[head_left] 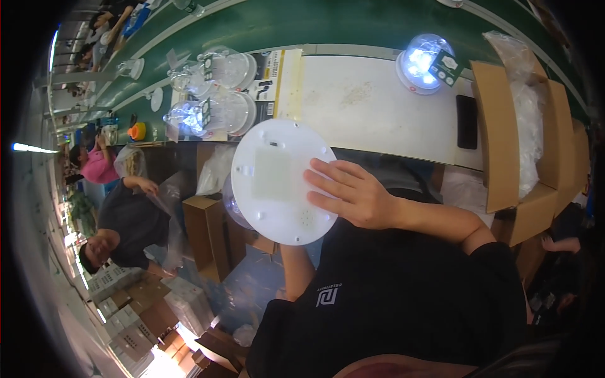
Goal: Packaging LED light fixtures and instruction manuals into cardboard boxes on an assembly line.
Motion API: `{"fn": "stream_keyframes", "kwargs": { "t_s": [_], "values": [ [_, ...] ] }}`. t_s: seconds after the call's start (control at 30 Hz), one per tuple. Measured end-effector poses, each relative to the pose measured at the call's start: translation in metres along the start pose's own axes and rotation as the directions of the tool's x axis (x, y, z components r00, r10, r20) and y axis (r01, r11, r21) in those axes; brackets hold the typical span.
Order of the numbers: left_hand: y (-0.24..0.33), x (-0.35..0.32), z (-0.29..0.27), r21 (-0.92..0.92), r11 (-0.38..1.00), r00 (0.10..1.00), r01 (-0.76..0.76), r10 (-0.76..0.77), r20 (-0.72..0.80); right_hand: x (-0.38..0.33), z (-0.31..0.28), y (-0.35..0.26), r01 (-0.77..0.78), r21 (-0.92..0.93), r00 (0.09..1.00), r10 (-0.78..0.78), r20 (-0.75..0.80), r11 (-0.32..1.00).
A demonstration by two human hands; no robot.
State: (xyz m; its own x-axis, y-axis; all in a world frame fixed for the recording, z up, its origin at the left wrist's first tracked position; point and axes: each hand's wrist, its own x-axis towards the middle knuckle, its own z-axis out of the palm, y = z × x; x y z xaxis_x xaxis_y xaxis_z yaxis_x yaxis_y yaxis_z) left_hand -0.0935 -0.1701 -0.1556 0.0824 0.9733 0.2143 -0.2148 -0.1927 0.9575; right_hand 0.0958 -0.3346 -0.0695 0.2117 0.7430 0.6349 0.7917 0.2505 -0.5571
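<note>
A dome lamp is held up in front of me with its round white base (pixel 277 217) turned toward me. The base shows a battery cover, a small switch, screw holes and a cluster of small speaker-like holes. Part of its clear dome (pixel 234 205) shows past the base's left edge. My right hand (pixel 356 192) lays its fingers, stretched and slightly apart, on the right side of the base. From below, my left forearm (pixel 296 268) reaches up behind the lamp and supports it; the left hand itself is hidden by the base.
Several clear dome lamps (pixel 230 113) stand on printed sheets at the bench's left. A lit lamp (pixel 421 63) with a green tag and a black phone (pixel 466 121) are on the white board (pixel 372 120). Right is a bag-lined carton (pixel 498 138); left, a co-worker (pixel 135 214) handles plastic.
</note>
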Motion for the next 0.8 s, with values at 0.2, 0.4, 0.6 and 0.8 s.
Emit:
{"fn": "stream_keyframes", "kwargs": {
  "t_s": [0.2,0.4,0.6,0.8],
  "values": [
    [-0.025,0.002,-0.019,-0.005,0.999,0.996,-0.051,0.051,0.074,0.003,0.003,0.004,-0.063,0.069,0.998,0.061,0.032,0.996],
    [0.012,0.051,0.043,0.298,0.948,0.933,-0.109,-0.006,0.36,-0.046,0.034,0.082,-0.574,0.817,0.588,0.722,0.366,0.053],
    [-0.005,0.099,0.152,0.556,0.596,0.701,-0.58,0.017,0.713,-0.092,0.06,0.143,-0.711,0.693,0.505,0.772,0.386,0.118],
    [-0.034,0.156,0.223,0.356,0.225,0.381,-0.907,0.079,0.921,-0.171,0.067,0.175,-0.812,0.478,0.547,0.725,0.419,0.336]
  ]
}}
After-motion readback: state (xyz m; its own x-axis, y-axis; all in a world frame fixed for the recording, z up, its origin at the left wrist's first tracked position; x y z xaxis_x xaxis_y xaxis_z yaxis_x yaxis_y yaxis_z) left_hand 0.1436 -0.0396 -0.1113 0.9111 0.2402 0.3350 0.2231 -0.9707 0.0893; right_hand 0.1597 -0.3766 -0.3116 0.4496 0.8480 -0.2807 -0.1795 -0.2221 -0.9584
